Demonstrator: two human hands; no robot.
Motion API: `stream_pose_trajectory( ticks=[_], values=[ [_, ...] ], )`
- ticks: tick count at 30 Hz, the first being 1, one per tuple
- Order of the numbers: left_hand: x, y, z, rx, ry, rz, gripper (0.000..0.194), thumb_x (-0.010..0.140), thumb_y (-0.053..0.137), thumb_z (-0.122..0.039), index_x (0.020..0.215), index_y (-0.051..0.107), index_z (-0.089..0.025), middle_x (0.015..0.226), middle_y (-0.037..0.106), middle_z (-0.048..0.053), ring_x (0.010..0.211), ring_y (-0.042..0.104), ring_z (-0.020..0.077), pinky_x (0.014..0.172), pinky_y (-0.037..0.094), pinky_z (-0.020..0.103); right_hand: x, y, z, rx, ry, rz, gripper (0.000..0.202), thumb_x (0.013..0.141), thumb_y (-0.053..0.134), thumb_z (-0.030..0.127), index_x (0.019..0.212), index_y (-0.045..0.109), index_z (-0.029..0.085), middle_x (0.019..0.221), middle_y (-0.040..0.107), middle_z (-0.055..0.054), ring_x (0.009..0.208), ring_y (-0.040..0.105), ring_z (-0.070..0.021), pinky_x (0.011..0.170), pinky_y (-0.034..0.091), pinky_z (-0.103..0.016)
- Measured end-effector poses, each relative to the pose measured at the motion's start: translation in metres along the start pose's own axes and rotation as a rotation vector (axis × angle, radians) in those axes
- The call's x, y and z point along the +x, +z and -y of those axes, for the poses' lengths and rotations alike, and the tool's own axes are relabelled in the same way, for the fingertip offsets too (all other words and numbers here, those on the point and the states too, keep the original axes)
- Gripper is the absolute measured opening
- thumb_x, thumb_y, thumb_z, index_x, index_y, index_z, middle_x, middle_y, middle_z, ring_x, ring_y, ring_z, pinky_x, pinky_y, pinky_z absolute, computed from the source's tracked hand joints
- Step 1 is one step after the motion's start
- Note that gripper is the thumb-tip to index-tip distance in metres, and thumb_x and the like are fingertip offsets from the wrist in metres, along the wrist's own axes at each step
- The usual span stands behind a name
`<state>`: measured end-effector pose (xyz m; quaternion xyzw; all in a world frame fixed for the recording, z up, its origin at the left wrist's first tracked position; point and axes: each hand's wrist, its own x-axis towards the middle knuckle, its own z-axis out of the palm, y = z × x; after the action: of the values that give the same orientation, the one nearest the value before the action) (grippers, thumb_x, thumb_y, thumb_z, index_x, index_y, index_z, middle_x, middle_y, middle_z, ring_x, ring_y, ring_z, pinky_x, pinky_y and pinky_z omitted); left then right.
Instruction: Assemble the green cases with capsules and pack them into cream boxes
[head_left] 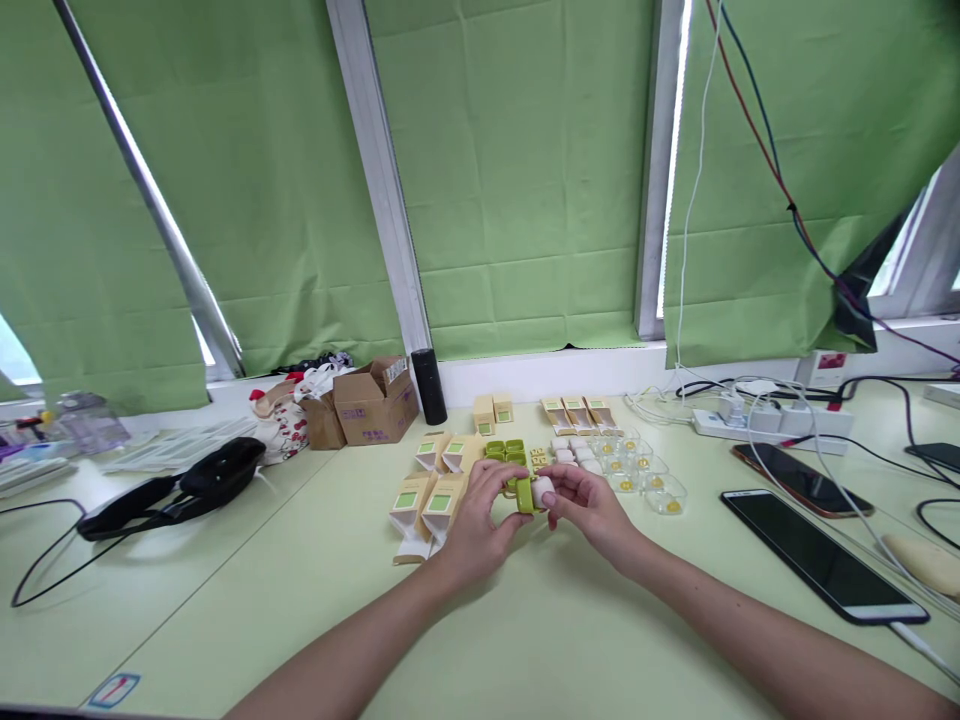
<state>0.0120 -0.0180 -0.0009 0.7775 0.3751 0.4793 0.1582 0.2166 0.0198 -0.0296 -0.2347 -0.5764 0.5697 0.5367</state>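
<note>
My left hand (pixel 484 520) pinches a small green case (pixel 525 494) between thumb and fingers. Against its right side, my right hand (pixel 589 505) holds a small white rounded piece (pixel 541 489) between thumb and fingertips. The two pieces are touching or very close. Just behind my hands stand several green cases (pixel 505 447), small yellow pieces (pixel 538 457) and white rounded pieces (pixel 574 450). Clear plastic shells with yellow centres (pixel 634 465) lie to the right. Open cardboard boxes with green labels (pixel 424 503) are beside my left hand.
Farther back are more small boxes (pixel 581 414), a brown carton (pixel 375 402) and a black cylinder (pixel 428 387). Phones (pixel 821 550), cables and a white power strip (pixel 772 430) lie at right. A black strapped item (pixel 180 485) is at left.
</note>
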Motion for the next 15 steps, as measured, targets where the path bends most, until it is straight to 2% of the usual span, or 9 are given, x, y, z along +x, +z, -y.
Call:
stream_pose_trajectory(
  ticks=[11, 15],
  values=[
    [-0.0005, -0.0005, 0.0010, 0.064, 0.051, 0.041, 0.044, 0.088, 0.077, -0.012, 0.128, 0.070, -0.029, 0.127, 0.071, 0.008, 0.127, 0.054, 0.0315, 0.110, 0.047, 0.049, -0.0011, 0.0007, 0.0015, -0.045, -0.007, 0.027, 0.044, 0.077, 0.091, 0.053, 0.104, 0.081, 0.020, 0.085, 0.075, -0.005, 0.067, 0.065, -0.0173, 0.062, 0.059, -0.034],
    [-0.0010, 0.0020, 0.0003, 0.050, 0.054, 0.039, 0.043, 0.088, 0.075, -0.011, 0.128, 0.069, -0.027, 0.125, 0.070, 0.009, 0.125, 0.055, 0.0311, 0.108, 0.048, 0.050, -0.0021, 0.0010, -0.0005, -0.041, -0.013, 0.011, 0.050, 0.078, 0.091, 0.053, 0.114, 0.079, 0.020, 0.080, 0.071, -0.001, 0.065, 0.064, -0.0159, 0.062, 0.059, -0.033]
  ],
)
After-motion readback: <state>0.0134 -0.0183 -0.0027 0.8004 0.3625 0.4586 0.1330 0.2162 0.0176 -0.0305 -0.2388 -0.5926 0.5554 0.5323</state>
